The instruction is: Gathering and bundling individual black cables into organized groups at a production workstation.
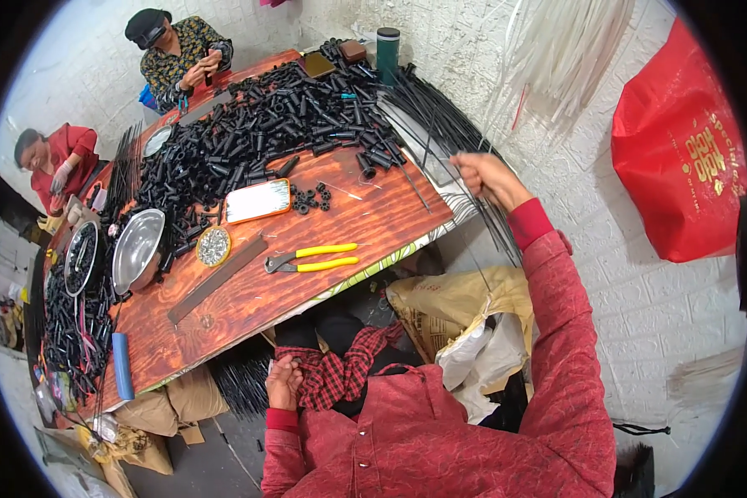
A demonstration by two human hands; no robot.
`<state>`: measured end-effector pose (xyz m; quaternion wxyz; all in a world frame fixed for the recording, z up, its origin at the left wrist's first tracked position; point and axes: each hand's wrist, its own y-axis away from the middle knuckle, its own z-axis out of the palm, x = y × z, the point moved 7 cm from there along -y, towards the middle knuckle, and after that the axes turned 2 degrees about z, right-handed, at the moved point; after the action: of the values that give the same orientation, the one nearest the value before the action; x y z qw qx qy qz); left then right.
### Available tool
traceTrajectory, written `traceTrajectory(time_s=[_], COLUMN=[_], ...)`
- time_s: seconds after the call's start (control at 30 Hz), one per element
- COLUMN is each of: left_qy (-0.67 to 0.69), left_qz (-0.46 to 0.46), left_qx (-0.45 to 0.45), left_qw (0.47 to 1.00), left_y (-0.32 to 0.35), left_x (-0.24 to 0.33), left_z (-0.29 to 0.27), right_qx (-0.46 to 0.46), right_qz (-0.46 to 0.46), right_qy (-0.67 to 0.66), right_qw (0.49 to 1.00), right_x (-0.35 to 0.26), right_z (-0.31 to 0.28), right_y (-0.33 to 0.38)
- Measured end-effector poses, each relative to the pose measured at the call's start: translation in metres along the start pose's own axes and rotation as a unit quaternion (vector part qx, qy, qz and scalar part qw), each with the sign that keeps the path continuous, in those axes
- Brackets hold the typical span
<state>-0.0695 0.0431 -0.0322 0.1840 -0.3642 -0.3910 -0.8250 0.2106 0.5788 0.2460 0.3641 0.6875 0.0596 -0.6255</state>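
Observation:
My right hand (491,179) is raised past the table's right end, beside a bundle of thin black rods (452,116). Its fingers are pinched together, and what they hold, if anything, is too fine to make out. Low in front of my body, by a red-and-black checked cloth (332,369), my left hand (284,383) is closed, with a tiny pale bit showing at its fingertips. Yellow-handled pliers (328,266) lie near the table's front edge. Beyond them are an orange-rimmed white tray (257,202), several black rings (309,200) and a round dish of small metal pieces (214,246).
Black tubular parts (257,116) cover the table's far side. A flat brown bar (216,280), steel bowl (137,249) and blue cylinder (122,365) lie leftward. Two co-workers (183,58) work beyond. A yellowish sack (506,290) stands by my right; a red bag (681,158) hangs on the wall.

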Motion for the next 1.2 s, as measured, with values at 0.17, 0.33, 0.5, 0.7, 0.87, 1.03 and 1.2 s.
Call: traceTrajectory(time_s=[0.17, 0.33, 0.5, 0.7, 0.87, 1.03, 1.2], left_qy=[-0.006, -0.002, -0.001, 0.000, 0.001, 0.019, 0.017], left_qz=[0.007, -0.002, 0.010, 0.024, 0.013, 0.019, 0.016], left_qx=[0.003, -0.006, -0.002, -0.009, 0.004, -0.001, -0.002], left_qw=[1.000, 1.000, 1.000, 1.000, 1.000, 1.000, 1.000], left_y=[0.005, 0.007, 0.006, 0.005, 0.003, 0.006, 0.003], left_x=[0.003, 0.001, 0.005, 0.007, 0.001, 0.001, 0.002], left_z=[0.003, 0.003, 0.002, 0.004, -0.001, -0.002, 0.000], right_qx=[-0.024, 0.048, 0.242, 0.304, 0.295, 0.309, 0.340], right_qz=[-0.021, -0.125, -0.194, -0.189, -0.134, -0.198, -0.210], right_qy=[-0.032, 0.204, 0.612, 0.608, 0.629, 0.673, 0.683], right_qw=[0.999, 0.970, 0.727, 0.708, 0.707, 0.642, 0.611], right_x=[-0.023, -0.006, 0.006, 0.000, 0.001, -0.018, -0.023], right_z=[0.004, -0.006, -0.019, -0.019, -0.038, -0.018, -0.015], right_y=[0.008, -0.004, 0.001, -0.004, -0.046, -0.044, -0.052])
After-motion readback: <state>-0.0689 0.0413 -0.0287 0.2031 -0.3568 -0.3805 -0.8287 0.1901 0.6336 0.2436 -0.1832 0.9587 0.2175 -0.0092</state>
